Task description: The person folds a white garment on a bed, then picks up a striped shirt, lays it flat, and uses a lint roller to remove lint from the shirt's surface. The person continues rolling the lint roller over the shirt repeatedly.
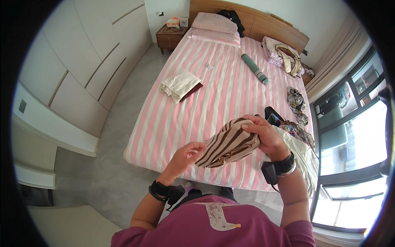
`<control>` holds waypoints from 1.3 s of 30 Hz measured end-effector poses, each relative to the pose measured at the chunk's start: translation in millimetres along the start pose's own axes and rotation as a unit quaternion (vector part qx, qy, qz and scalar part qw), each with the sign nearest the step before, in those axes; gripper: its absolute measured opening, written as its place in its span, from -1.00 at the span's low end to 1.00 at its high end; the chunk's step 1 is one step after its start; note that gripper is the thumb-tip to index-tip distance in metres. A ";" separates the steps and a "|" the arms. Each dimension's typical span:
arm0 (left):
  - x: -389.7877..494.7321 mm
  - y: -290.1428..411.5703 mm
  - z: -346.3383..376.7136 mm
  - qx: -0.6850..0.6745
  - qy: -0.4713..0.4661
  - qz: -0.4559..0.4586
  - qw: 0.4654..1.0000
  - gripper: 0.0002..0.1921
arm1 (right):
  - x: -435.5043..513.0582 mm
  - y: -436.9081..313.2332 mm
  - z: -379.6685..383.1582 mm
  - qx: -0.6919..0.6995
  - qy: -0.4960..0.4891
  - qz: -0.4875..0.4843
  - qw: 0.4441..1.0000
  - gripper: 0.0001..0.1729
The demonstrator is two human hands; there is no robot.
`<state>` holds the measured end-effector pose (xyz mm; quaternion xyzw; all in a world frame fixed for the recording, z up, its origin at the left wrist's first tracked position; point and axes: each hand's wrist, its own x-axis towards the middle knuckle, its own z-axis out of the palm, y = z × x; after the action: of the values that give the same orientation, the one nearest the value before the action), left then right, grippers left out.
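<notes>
A folded cloth item with brown and beige stripes (pixel 230 143) is held up over the foot of a bed. My right hand (pixel 267 134) grips its upper right end, thumb on top. At its lower left end is my left hand (pixel 186 156), fingers curled against the fabric edge; whether they pinch it cannot be told. Beneath lies a pink and white striped bed sheet (pixel 172 123). Farther up the bed, a folded cream cloth (pixel 182 84) rests partly on a dark red one (pixel 192 92).
Pale fabric (pixel 304 163), patterned cloth (pixel 296 131) and a crumpled scarf-like cloth (pixel 296 100) lie along the right edge. A green rolled item (pixel 254 68) lies near the pillows (pixel 214 27). A wooden nightstand (pixel 169 40) stands at the back left.
</notes>
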<state>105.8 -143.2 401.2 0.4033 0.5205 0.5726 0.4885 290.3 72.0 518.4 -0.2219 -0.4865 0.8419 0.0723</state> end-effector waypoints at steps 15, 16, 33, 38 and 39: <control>4.8 -53.1 -56.1 0.159 0.108 0.092 0.977 -0.53 | -11.1 -53.9 84.5 -0.345 0.046 0.008 0.938 -0.79; 5.8 -58.6 -56.5 0.194 0.112 0.138 0.965 -0.63 | -10.6 -56.8 88.2 -0.376 0.042 0.008 0.926 -0.77; -58.7 -43.5 -89.9 0.113 -0.216 -0.022 0.970 -0.82 | -22.8 -40.4 58.8 -0.414 0.104 -0.140 0.893 -0.70; -36.2 -34.6 -70.6 0.108 -0.115 -0.003 0.987 -0.80 | -20.0 -29.4 52.7 -0.483 -0.062 -0.134 0.863 -0.61; -28.4 -30.8 -69.2 0.080 -0.058 -0.006 0.995 -0.80 | -18.2 -28.3 54.7 -0.503 -0.081 -0.124 0.851 -0.60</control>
<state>48.6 -185.7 362.7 0.4702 0.5376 0.5021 0.4876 279.6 37.4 571.4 -0.0963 -0.8713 0.4809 0.0148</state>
